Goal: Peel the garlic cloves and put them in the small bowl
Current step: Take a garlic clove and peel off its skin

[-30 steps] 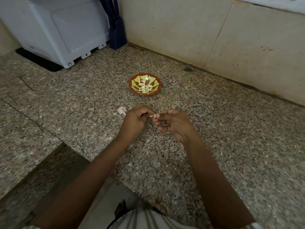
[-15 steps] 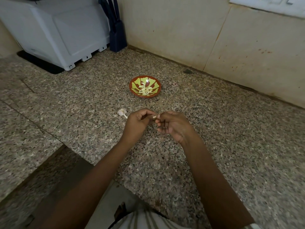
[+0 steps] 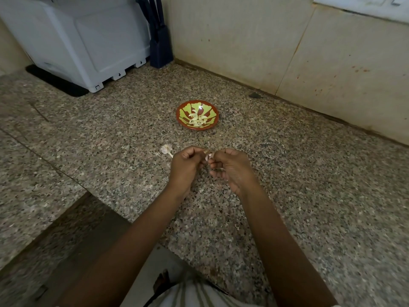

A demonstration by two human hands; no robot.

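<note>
A small red and green bowl (image 3: 184, 111) sits on the granite counter and holds several peeled garlic cloves (image 3: 198, 120). Nearer to me, my left hand (image 3: 185, 165) and my right hand (image 3: 231, 167) meet above the counter. Between their fingertips they pinch one pale garlic clove (image 3: 209, 156), mostly hidden by the fingers. The rest of a garlic bulb with papery skin (image 3: 166, 149) lies on the counter just left of my left hand.
A white appliance (image 3: 84, 41) stands at the back left on a black mat. A dark knife block (image 3: 159, 43) stands in the corner beside it. Tiled walls (image 3: 287, 47) run along the back and right. The counter's front edge (image 3: 106, 209) steps down at lower left.
My hands have stayed together on the clove, with the fingers shifting slightly around it. The view has tilted a little.
</note>
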